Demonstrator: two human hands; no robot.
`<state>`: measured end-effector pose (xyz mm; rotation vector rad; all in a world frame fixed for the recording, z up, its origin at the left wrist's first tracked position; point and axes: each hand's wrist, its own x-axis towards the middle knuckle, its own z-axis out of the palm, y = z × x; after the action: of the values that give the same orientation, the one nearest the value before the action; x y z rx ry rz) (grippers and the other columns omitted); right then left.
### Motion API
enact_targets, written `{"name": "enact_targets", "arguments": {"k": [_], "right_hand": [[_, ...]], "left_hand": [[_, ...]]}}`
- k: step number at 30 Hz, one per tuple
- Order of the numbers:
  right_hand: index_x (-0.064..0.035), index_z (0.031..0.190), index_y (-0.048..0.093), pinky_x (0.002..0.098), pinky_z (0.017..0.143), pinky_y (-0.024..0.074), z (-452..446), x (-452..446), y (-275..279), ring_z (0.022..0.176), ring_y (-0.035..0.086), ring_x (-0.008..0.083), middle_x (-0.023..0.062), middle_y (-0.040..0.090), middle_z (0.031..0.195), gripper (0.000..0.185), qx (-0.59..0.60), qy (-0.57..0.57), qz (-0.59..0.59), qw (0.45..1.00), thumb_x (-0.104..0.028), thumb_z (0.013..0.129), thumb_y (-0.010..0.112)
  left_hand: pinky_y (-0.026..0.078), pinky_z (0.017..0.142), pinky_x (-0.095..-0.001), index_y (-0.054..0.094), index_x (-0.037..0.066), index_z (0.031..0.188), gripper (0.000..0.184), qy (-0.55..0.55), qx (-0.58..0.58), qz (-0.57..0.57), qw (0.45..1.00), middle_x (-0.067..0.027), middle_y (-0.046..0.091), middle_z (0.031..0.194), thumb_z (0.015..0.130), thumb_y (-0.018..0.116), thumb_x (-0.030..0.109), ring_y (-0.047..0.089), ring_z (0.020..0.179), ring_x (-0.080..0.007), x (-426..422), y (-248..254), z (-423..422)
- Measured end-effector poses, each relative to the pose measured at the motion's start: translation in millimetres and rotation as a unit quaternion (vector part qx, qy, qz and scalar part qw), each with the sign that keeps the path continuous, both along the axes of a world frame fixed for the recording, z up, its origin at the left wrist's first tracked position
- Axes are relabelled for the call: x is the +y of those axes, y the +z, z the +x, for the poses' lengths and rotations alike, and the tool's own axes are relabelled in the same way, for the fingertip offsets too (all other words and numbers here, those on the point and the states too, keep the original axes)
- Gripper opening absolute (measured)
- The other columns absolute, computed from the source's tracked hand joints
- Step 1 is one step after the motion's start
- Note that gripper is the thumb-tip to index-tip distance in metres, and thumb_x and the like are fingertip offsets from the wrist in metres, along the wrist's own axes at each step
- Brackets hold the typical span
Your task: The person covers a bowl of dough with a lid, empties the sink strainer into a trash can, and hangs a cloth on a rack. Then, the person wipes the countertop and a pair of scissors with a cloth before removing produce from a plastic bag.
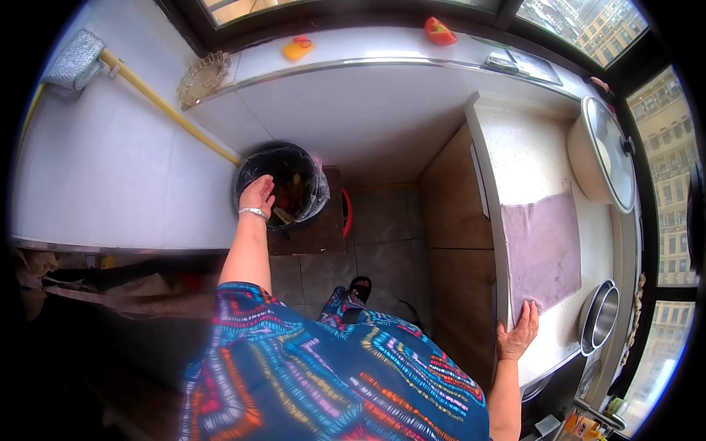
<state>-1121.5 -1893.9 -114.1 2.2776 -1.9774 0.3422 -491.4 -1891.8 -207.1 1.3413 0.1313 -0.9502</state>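
My left hand is over the near left rim of a black bin lined with a dark plastic bag. Its fingers are extended and nothing shows in them. Scraps lie inside the bin. On the right, my right hand rests at the lower edge of a purple-grey cloth, fingers spread and touching it. The cloth lies flat on the pale counter.
A lidded pot and metal bowls stand along the counter's right side. The window ledge holds a red piece and a yellow item. A yellow pole leans left of the bin.
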Motion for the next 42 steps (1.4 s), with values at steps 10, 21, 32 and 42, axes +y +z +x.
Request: {"name": "enact_targets", "arguments": {"k": [10,21,32,42], "right_hand": [[-0.0091,0.124,0.042,0.0418,0.099,0.0277,-0.3,-0.7,-2.0,0.119,0.037,0.0302,0.0121,0.04,0.129,0.077,-0.001,-0.003,-0.005,1.0,-0.017,0.053,0.07],[-0.0089,0.124,0.042,0.0417,0.099,0.0284,0.5,-0.7,0.3,0.118,0.038,0.0308,0.0126,0.04,0.128,0.075,0.006,0.004,-0.011,1.0,-0.018,0.054,0.069],[-0.0084,0.124,0.04,0.0427,0.098,0.0281,-1.8,0.2,-2.5,0.117,0.037,0.0323,0.0143,0.04,0.128,0.077,0.018,-0.001,-0.006,1.0,-0.018,0.053,0.07],[-0.0056,0.122,0.04,0.0443,0.097,0.029,0.1,-1.1,-0.3,0.116,0.037,0.0351,0.0171,0.039,0.127,0.075,0.029,0.009,0.001,1.0,-0.02,0.053,0.067]], "left_hand": [[0.044,0.068,-0.0262,0.067,0.009,0.071,0.017,-0.023,-0.342,0.168,0.924,-0.0015,0.064,0.07,0.072,0.067,0.026,0.058,0.065,-0.0192,-10.1,-9.0,-5.7],[0.046,0.076,-0.0355,0.057,0.012,0.11,0.038,-0.224,-0.483,0.367,0.762,-0.0103,0.061,0.093,0.072,0.057,0.009,0.058,0.087,-0.0238,-26.6,-33.5,-15.7],[0.035,0.049,-0.0266,0.049,0.008,0.094,0.011,-0.009,0.247,-0.14,0.959,-0.0028,0.047,0.067,0.083,0.046,0.011,0.043,0.054,-0.015,-132.7,-9.1,-17.2],[0.038,0.052,-0.0288,0.048,0.006,0.078,0.01,0.057,0.272,-0.151,0.948,-0.0029,0.05,0.067,0.085,0.044,0.012,0.045,0.058,-0.0152,-160.2,-32.9,-26.4]]}}
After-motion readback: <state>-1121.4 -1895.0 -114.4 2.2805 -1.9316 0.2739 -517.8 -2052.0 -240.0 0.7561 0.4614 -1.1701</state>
